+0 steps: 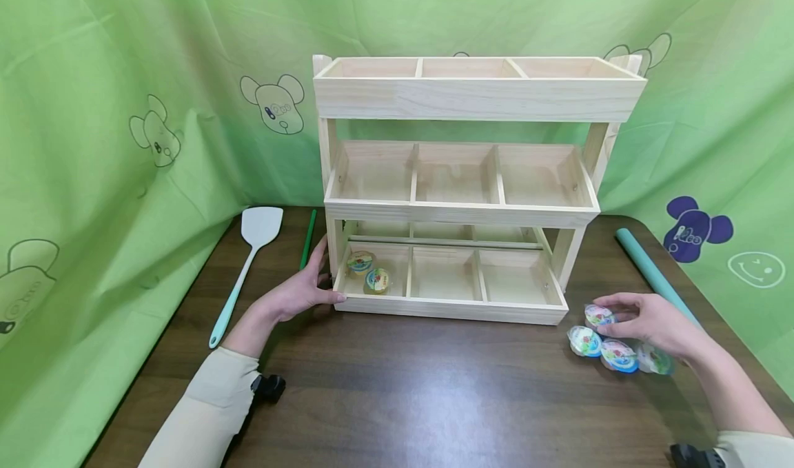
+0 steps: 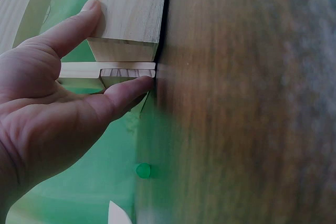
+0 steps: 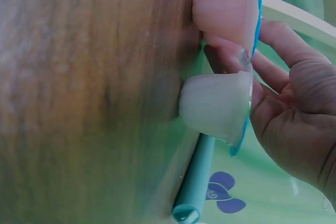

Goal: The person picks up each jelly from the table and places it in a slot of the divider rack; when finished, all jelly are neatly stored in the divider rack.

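Observation:
A three-tier wooden rack stands on the table, each tier split into three compartments. My left hand grips its lower left corner, thumb on the front board and fingers along the side. Two jelly cups, one behind the other, sit in the bottom tier's left compartment. On the right, my right hand pinches the rearmost jelly cup of a small cluster. Beside it are more cups, including a pink one and a whitish one in the right wrist view.
Left of the rack lie a pale spatula with a turquoise handle and a thin green stick. A teal rolled tube lies behind the right hand. Green cloth with cartoon prints hangs around the table.

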`<state>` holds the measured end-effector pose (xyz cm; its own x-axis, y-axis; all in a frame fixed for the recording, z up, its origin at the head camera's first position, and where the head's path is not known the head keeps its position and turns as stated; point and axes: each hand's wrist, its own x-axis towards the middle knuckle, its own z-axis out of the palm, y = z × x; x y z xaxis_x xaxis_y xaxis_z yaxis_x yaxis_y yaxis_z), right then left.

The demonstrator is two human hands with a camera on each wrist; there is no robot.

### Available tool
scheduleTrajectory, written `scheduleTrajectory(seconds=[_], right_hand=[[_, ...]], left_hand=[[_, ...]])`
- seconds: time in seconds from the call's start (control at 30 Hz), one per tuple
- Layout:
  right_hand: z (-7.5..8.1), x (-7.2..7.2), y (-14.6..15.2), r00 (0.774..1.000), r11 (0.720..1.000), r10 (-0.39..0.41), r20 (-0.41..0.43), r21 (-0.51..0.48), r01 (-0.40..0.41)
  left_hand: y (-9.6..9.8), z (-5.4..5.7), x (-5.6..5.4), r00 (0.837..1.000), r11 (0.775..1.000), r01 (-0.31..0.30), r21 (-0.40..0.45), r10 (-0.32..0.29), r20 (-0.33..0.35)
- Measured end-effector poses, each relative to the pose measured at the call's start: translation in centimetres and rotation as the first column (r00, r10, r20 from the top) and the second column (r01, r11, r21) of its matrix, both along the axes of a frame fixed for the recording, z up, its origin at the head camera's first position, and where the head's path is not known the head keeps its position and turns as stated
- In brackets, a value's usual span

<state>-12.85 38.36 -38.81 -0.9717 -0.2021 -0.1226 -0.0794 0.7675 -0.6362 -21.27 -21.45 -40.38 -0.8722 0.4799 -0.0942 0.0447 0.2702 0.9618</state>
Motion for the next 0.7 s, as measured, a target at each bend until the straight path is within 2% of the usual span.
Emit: scheduleTrajectory(seconds=[0.23,0.47,0.7], right_hand=[[-0.2,-0.2,0.6,0.992,0.996,-0.093,-0.079,-0.012,0.093],[0.6,0.0,0.9,0.976,0.992,-0.125,-0.181,-0.025,0.123],[1.3,0.3,0.1,0.972,0.99,-0.132,-0.195,-0.081,0.118]], left_hand=[[-0.1,-0.2,0.0,1.0,1.0,0.011,0.007,-0.011,-0.012],[0.0,-0.2,-0.1,1.0,1.0,-0.001,-0.004,0.001,-0.011],[-0.1,-0.3,-0.1,1.0,1.0,0.002,-0.002,-0.003,-0.013]])
